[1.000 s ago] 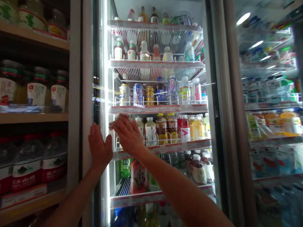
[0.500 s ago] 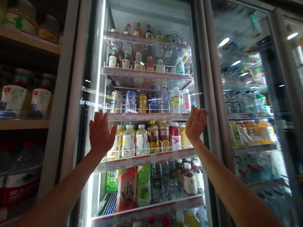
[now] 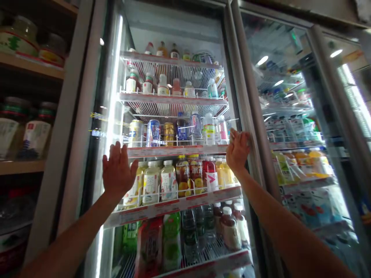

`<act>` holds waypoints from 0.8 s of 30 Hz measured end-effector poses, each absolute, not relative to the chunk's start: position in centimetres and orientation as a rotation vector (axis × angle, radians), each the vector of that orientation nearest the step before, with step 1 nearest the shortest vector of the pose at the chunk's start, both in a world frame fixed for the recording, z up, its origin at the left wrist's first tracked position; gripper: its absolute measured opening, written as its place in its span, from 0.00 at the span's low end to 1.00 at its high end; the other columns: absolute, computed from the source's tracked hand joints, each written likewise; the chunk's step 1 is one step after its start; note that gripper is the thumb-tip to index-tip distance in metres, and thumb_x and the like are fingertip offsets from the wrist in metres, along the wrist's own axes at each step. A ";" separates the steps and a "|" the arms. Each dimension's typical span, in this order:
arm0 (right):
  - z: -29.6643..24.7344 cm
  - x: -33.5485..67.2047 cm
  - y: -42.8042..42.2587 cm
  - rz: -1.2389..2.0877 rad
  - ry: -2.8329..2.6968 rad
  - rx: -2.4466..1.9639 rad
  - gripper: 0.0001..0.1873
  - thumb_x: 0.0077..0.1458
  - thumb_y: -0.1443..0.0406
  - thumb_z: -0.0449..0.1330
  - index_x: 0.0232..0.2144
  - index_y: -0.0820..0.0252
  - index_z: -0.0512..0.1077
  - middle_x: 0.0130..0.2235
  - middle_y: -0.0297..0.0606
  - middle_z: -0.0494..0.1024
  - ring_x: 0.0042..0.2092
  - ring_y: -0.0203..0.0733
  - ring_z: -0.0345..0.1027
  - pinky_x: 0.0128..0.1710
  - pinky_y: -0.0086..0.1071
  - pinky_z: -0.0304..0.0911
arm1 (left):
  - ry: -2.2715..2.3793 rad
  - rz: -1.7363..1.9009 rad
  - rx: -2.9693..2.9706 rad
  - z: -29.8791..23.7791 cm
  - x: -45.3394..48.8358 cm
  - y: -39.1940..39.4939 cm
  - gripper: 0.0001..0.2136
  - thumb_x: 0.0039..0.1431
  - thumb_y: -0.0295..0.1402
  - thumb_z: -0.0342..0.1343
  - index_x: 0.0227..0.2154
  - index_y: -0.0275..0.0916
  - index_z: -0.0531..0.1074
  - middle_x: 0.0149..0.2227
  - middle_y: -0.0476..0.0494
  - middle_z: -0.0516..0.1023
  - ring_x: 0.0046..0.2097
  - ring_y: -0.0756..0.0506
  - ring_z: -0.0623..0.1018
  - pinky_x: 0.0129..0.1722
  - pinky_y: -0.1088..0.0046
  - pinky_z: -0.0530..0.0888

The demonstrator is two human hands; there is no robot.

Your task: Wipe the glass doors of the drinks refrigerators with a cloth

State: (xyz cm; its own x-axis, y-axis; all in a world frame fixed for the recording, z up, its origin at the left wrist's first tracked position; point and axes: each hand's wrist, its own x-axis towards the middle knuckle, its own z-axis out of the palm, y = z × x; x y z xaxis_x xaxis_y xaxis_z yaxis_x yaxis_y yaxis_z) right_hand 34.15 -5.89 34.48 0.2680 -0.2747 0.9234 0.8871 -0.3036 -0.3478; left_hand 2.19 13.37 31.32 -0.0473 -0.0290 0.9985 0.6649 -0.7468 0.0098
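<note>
A tall glass-door drinks fridge stands in front of me, lit inside, with wire shelves of bottles and cans. My left hand lies flat and open on the glass near the fridge's left side, fingers up. My right hand is at the door's right edge, fingers curled round the frame. Behind the glass between my hands stand a row of cans and a row of juice and tea bottles.
A wooden shelf unit with jars and large water bottles stands to the left. A second glass-door fridge full of drinks adjoins on the right, its glass showing ceiling-light reflections. Lower shelves hold more bottles.
My right hand has crossed from the left part of the glass to the door's right edge and curled round it. My left hand stays flat on the glass. The view has tilted upward.
</note>
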 end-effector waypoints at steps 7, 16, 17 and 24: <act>38.1 25.4 -0.9 -1.405 -0.978 -1.385 0.28 0.59 0.67 0.45 0.62 0.60 0.55 0.66 0.44 0.50 0.68 0.52 0.36 0.62 0.52 0.46 | -0.649 -1.842 -1.769 31.3 2.1 13.3 0.32 0.61 0.47 0.35 0.62 0.29 0.51 0.65 0.28 0.50 0.67 0.35 0.49 0.63 0.48 0.47; 36.6 25.1 -1.1 -1.510 -1.181 -1.372 0.27 0.60 0.66 0.45 0.62 0.56 0.54 0.66 0.41 0.50 0.68 0.48 0.38 0.63 0.51 0.43 | -0.656 -1.808 -1.745 34.2 1.0 12.6 0.33 0.61 0.49 0.32 0.61 0.28 0.53 0.65 0.29 0.51 0.67 0.37 0.49 0.64 0.52 0.46; 37.2 26.9 -2.2 -1.439 -1.013 -1.412 0.28 0.60 0.66 0.44 0.62 0.59 0.53 0.66 0.45 0.49 0.68 0.50 0.37 0.62 0.52 0.44 | -0.654 -1.802 -1.752 34.6 1.0 12.7 0.33 0.61 0.49 0.32 0.61 0.28 0.53 0.65 0.29 0.51 0.67 0.37 0.49 0.64 0.53 0.46; 41.8 28.4 -3.5 -1.358 -0.824 -1.414 0.28 0.58 0.69 0.43 0.60 0.59 0.58 0.65 0.46 0.51 0.67 0.53 0.36 0.61 0.52 0.48 | -0.663 -1.811 -1.772 35.2 1.8 13.7 0.34 0.61 0.49 0.31 0.61 0.27 0.51 0.65 0.29 0.49 0.67 0.37 0.47 0.64 0.51 0.46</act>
State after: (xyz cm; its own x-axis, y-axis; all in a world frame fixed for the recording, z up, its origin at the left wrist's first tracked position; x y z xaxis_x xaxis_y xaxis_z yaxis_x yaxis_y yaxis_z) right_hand 28.38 -3.54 41.82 0.1478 -0.1494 0.9777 0.9360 -0.2982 -0.1870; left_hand 1.76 13.69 35.17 -0.0123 -0.0255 0.9996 0.6645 -0.7472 -0.0109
